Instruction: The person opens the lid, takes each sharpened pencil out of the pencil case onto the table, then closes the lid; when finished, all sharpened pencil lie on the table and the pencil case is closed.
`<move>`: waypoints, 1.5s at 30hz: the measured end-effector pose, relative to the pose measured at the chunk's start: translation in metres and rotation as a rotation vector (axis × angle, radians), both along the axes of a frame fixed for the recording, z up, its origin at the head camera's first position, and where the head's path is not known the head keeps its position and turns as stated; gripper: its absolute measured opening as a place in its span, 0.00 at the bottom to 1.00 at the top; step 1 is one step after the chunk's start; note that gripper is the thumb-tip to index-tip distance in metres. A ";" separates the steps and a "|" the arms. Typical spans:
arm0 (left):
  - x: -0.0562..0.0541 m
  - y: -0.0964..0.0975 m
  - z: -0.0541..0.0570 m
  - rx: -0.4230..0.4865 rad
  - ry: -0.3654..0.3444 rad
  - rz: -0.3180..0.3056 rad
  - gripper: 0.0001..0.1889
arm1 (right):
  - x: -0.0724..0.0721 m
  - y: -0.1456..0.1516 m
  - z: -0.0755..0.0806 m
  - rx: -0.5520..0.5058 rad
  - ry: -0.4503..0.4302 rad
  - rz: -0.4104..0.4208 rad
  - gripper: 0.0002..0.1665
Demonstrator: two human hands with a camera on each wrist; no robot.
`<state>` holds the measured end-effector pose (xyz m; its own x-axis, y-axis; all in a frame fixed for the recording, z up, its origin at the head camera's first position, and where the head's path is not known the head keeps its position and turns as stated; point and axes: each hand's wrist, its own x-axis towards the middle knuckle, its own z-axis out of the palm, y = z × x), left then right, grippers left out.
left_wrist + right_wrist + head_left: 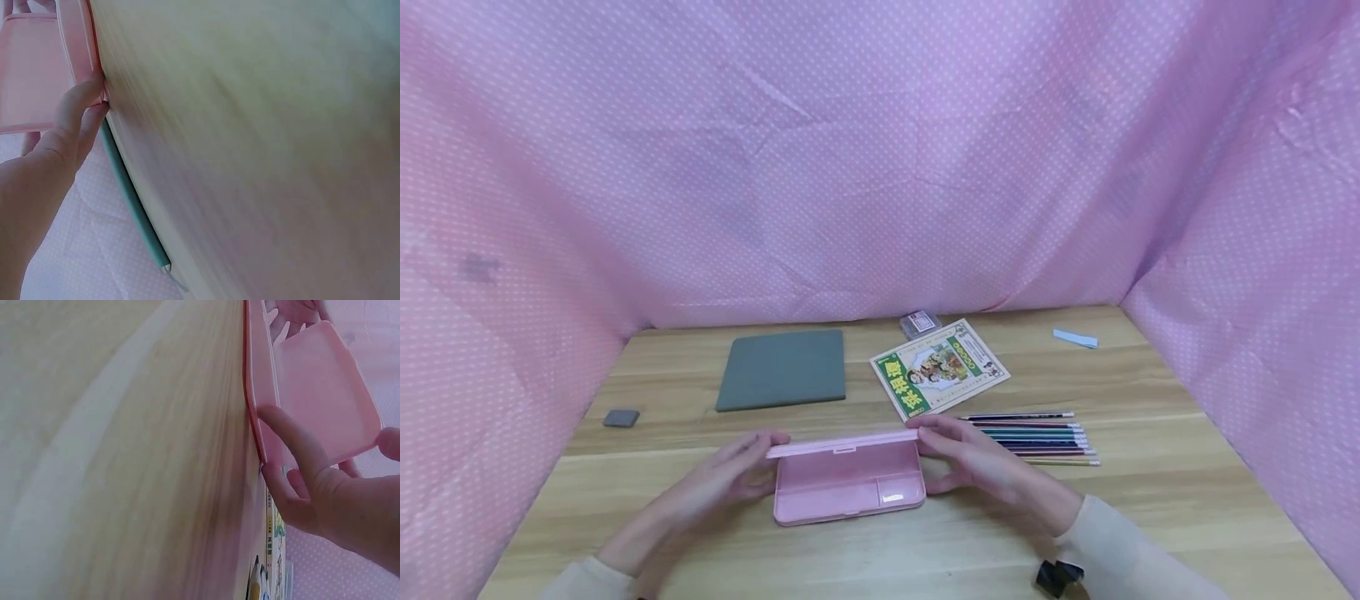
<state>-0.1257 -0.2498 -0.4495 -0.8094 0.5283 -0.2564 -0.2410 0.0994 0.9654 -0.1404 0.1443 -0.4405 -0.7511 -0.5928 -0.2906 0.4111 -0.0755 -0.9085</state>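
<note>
A pink plastic pencil case [827,502] sits near the middle of the table, its hinged lid [805,448] raised. Inside, a divider marks off a small compartment on the right; no pencils show in the tray. My left hand [737,468] holds the left end, fingers at the lid's corner and thumb low by the base. On the opposite end, my right hand [962,454] grips the case the same way. The right wrist view shows fingertips [270,414] pressed against the base's side wall, with another finger at the lid's edge.
Right of the case lies a row of several pencils [1037,442]. Behind are a dark green notebook [782,371], an illustrated booklet [940,367] and a small clear box [917,323]. A grey eraser-like block [621,418] lies far left, a pale blue strip [1075,338] back right. Pink dotted cloth [880,167] encloses the table.
</note>
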 end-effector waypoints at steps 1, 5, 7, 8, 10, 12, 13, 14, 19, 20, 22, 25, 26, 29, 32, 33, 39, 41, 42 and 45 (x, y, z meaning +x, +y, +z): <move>0.000 0.000 -0.001 -0.014 0.004 -0.007 0.30 | 0.000 0.001 -0.001 -0.001 -0.004 -0.001 0.37; 0.000 -0.001 -0.002 -0.139 0.126 -0.041 0.24 | -0.002 0.003 -0.004 0.030 0.010 0.008 0.40; 0.000 -0.001 -0.003 -0.210 0.209 -0.059 0.24 | -0.004 0.003 -0.006 0.094 0.064 0.018 0.43; -0.001 -0.001 -0.004 -0.235 0.249 -0.067 0.24 | -0.005 0.003 -0.007 0.134 0.103 0.027 0.44; -0.001 -0.001 -0.005 -0.255 0.316 -0.087 0.25 | -0.007 0.002 -0.009 0.213 0.189 0.048 0.45; -0.002 -0.001 -0.006 -0.249 0.347 -0.105 0.26 | -0.008 0.001 -0.011 0.279 0.279 0.068 0.46; -0.002 -0.001 -0.007 -0.252 0.360 -0.110 0.26 | -0.009 0.001 -0.011 0.297 0.309 0.078 0.46; -0.002 -0.001 -0.007 -0.255 0.384 -0.119 0.26 | -0.009 0.001 -0.011 0.314 0.333 0.085 0.47; -0.003 0.001 -0.008 -0.288 0.478 -0.136 0.25 | -0.009 0.000 -0.011 0.379 0.380 0.090 0.46; -0.003 0.002 -0.008 -0.292 0.488 -0.139 0.25 | -0.009 0.000 -0.011 0.393 0.386 0.089 0.46; -0.003 0.003 -0.008 -0.298 0.493 -0.139 0.25 | -0.009 0.001 -0.011 0.412 0.398 0.089 0.45; -0.003 0.005 -0.006 -0.306 0.496 -0.143 0.25 | -0.009 0.001 -0.012 0.438 0.424 0.089 0.45; -0.002 0.006 -0.006 -0.312 0.500 -0.146 0.25 | -0.009 0.001 -0.013 0.449 0.436 0.091 0.45; -0.002 0.007 -0.004 -0.334 0.497 -0.156 0.25 | -0.008 -0.001 -0.013 0.483 0.468 0.104 0.45; -0.002 0.008 -0.002 -0.374 0.485 -0.162 0.26 | -0.008 -0.002 -0.012 0.504 0.489 0.116 0.45; -0.002 0.008 -0.001 -0.385 0.478 -0.162 0.26 | -0.008 -0.003 -0.012 0.507 0.490 0.119 0.45; -0.003 0.008 -0.001 -0.428 0.477 -0.163 0.26 | -0.007 -0.004 -0.011 0.526 0.490 0.120 0.45; -0.004 0.008 -0.001 -0.426 0.476 -0.163 0.26 | -0.008 -0.004 -0.010 0.530 0.487 0.118 0.45; -0.004 0.008 -0.001 -0.426 0.478 -0.164 0.26 | -0.008 -0.004 -0.009 0.533 0.486 0.115 0.45; -0.006 0.006 0.001 -0.436 0.482 -0.169 0.25 | -0.009 -0.005 -0.007 0.540 0.482 0.105 0.45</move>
<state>-0.1316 -0.2433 -0.4481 -0.8019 0.5880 -0.1061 0.2600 0.5033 0.8241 -0.1492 0.1389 -0.4480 -0.8166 -0.5359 -0.2142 -0.0630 0.4518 -0.8899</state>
